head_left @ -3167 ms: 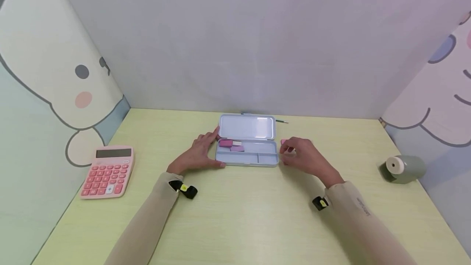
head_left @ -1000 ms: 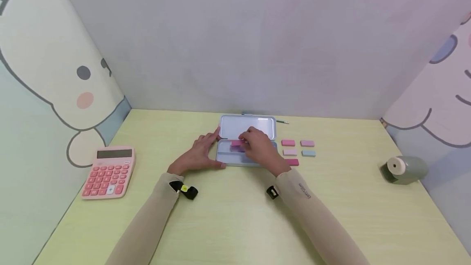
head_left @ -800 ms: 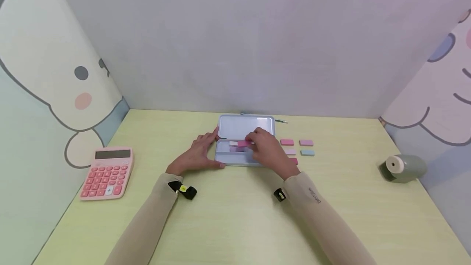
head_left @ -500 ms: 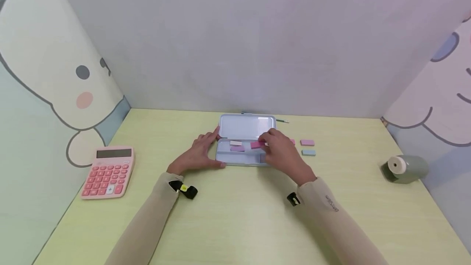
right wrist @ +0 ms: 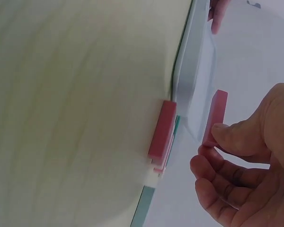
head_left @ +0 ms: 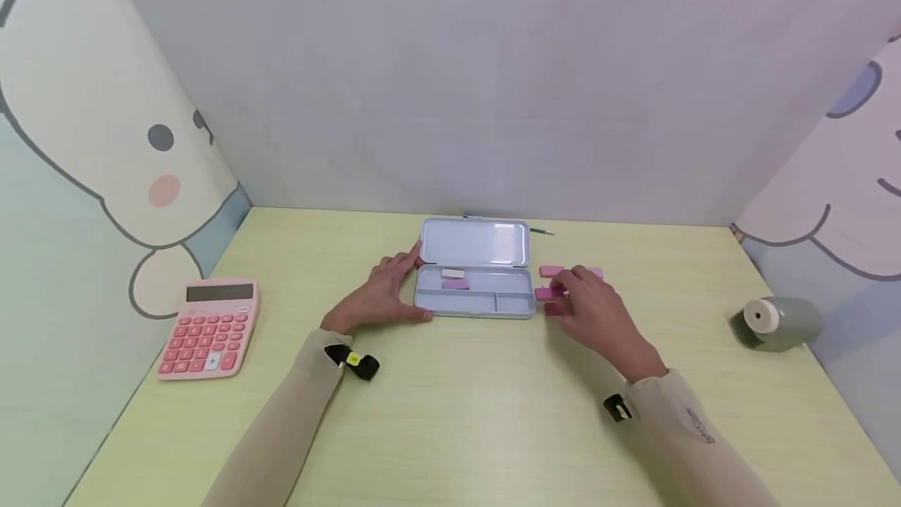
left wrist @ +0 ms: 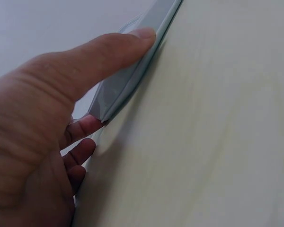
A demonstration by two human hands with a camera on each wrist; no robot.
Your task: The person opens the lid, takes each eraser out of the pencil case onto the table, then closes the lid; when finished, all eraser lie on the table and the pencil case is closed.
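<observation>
Pale green tabletop (head_left: 450, 421) fills the booth, closed in by cartoon-printed panels (head_left: 84, 139) on both sides and a plain grey back wall. A pink calculator (head_left: 208, 329) lies far to the left and a grey-green pencil sharpener (head_left: 774, 323) far to the right, both well apart from the work.

At the centre sits an open grey pencil tin (head_left: 473, 302), lid laid back, with a white eraser (head_left: 452, 273) and a lilac eraser (head_left: 455, 284) in its upper left compartment. The left hand (head_left: 380, 293) braces the tin's left end, thumb along the front wall and fingers at the hinge corner, curled round it. The right hand (head_left: 594, 311) is just right of the tin and pinches a pink eraser (right wrist: 215, 119) between thumb and fingers, lifted clear of the table; in the head view it shows at the fingertips (head_left: 545, 293). More erasers (head_left: 551, 270) lie on the table beside it, though the hand hides how many.

To do this step well, I would bring the pink eraser down flat into a free spot in the row, not overlapping its neighbours, while the left hand holds the tin steady.

Half a second ago the right hand was over the tin with the pink eraser; one second ago it was reaching inside. Now only two erasers remain in the tin.
</observation>
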